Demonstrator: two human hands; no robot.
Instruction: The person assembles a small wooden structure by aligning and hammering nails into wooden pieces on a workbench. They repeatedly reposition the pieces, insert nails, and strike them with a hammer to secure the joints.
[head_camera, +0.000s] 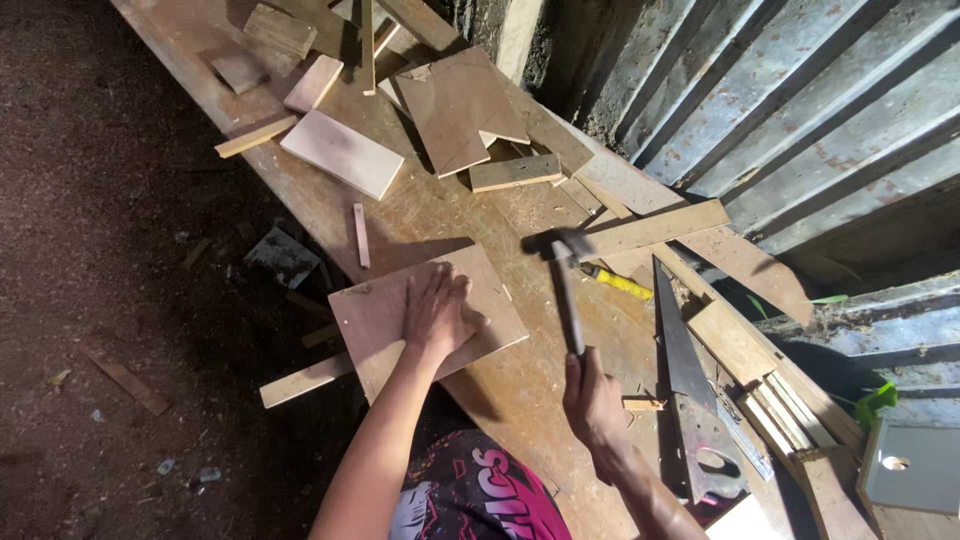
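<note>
The right hand (592, 392) is clenched around the handle of a steel claw hammer (563, 270), raised with its head above the plywood workbench (500, 385). The left hand (437, 312) lies flat, fingers spread, pressing a square plywood panel (385, 320) against a wooden strip (305, 379). A handsaw (690, 390) rests nearby, right of the hammer.

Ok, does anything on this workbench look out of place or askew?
The plywood panel under the left hand lies skewed and juts past the bench edge. The right hand holds a hammer above it. Wood offcuts lie scattered.
</note>
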